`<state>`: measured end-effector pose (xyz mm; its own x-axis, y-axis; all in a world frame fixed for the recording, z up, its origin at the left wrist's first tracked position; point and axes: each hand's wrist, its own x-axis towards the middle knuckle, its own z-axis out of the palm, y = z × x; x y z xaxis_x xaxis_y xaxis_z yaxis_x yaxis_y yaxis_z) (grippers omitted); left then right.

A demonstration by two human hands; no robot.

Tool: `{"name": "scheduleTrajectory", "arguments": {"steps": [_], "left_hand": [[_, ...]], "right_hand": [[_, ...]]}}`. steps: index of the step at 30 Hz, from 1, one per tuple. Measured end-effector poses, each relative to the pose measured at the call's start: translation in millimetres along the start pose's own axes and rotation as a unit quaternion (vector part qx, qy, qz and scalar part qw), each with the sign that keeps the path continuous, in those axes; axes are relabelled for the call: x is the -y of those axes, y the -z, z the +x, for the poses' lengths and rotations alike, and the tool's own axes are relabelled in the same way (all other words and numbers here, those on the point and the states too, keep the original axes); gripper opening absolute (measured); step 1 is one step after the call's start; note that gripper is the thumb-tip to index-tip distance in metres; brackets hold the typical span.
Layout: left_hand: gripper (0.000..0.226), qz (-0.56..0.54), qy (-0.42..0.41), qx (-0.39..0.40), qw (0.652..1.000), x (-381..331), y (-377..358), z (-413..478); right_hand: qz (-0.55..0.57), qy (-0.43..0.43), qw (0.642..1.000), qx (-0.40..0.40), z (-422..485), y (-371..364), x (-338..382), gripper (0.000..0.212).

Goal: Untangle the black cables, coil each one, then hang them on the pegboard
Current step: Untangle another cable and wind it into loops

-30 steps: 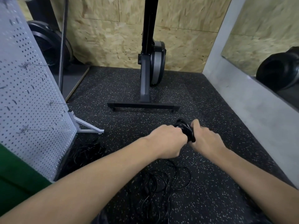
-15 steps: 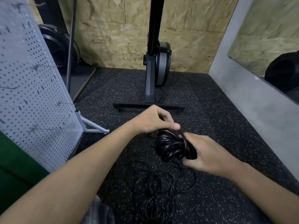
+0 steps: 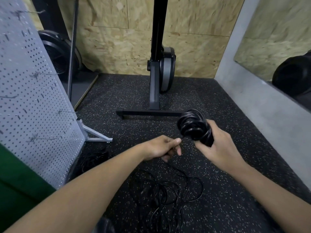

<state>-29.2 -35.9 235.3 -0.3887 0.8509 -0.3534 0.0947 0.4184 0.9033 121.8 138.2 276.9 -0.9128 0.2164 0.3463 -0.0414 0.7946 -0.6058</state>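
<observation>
Gripping the coil (image 3: 193, 126) in my right hand (image 3: 218, 148) above the floor (image 3: 127, 95); left hand (image 3: 161, 147), dropped off its top since a moment ago, pinches the trailing strand (image 3: 183, 137), so another wrap is due, with the tangle (image 3: 168, 194) on the floor still unwound.

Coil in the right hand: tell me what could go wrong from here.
1. The coil is gripped by the right hand at one edge only; loops may spring loose.
2. The cable on the floor lies in crossed loops; pulling with the left hand could tighten a knot.
</observation>
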Motion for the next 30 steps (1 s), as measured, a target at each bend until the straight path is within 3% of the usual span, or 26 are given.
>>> {"name": "scheduleTrajectory", "arguments": {"steps": [4, 7, 11, 15, 19, 22, 25, 30], "left_hand": [[0.048, 0.228, -0.028, -0.102, 0.968, -11.3, -24.5, -0.9], [0.043, 0.312, -0.031, -0.122, 0.942, -23.0, -43.7, -1.2], [0.038, 0.428, -0.044, -0.070, 0.900, -45.2, -63.7, -7.9], [0.034, 0.470, -0.061, -0.051, 0.879, -54.5, -63.2, -17.0], [0.016, 0.488, -0.174, -0.062, 0.853, -66.1, -40.7, -25.1], [0.017, 0.401, -0.237, -0.103, 0.879, -64.7, -13.0, -23.3], [0.034, 0.272, -0.225, -0.137, 0.926, -56.7, 11.0, -20.8], [0.019, 0.132, -0.151, -0.048, 0.978, -41.6, 32.6, -17.6]], "right_hand": [[-0.030, -0.122, 0.992, 0.002, 7.6, -0.7, -24.0, 0.037], [-0.109, -0.163, 0.979, 0.048, 8.8, -3.9, -39.9, 0.041], [-0.242, -0.167, 0.948, 0.123, 6.8, -17.4, -43.6, 0.043], [-0.311, -0.145, 0.924, 0.168, 7.4, -26.5, -37.6, 0.037], [-0.308, -0.069, 0.912, 0.262, 1.4, -23.8, -27.0, 0.040], [-0.228, -0.010, 0.922, 0.314, -2.9, -20.8, -13.0, 0.032], [-0.121, 0.024, 0.939, 0.320, -7.1, -17.6, -0.8, 0.039], [-0.066, 0.055, 0.947, 0.311, -13.0, -14.1, 12.8, 0.029]]}}
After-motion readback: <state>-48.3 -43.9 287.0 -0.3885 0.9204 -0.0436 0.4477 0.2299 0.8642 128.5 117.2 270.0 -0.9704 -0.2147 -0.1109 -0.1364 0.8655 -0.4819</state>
